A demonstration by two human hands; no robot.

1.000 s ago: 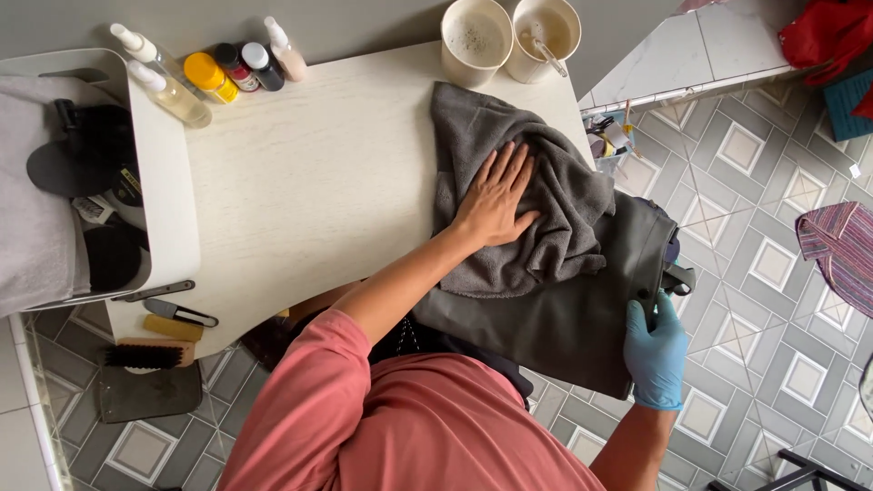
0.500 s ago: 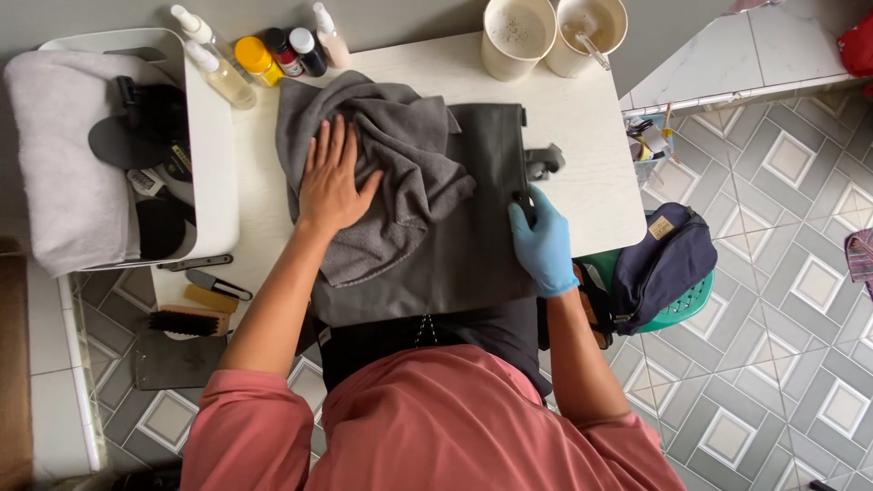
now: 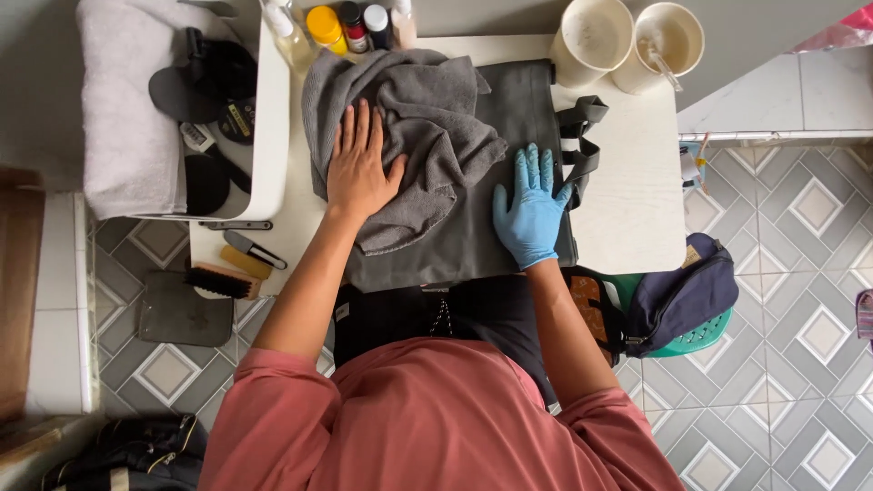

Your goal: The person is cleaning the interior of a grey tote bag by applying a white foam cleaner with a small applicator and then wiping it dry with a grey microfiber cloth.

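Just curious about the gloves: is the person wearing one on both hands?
No, only the right hand wears a blue glove and lies flat on the dark bag, while the left hand is bare on the grey cloth.

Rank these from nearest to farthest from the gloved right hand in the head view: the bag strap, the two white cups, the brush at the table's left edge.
From the right hand:
1. Bag strap, just beside the fingertips, to their right.
2. White cups, at the table's far right corner.
3. Brush, across the table at its near left edge, past the left hand.
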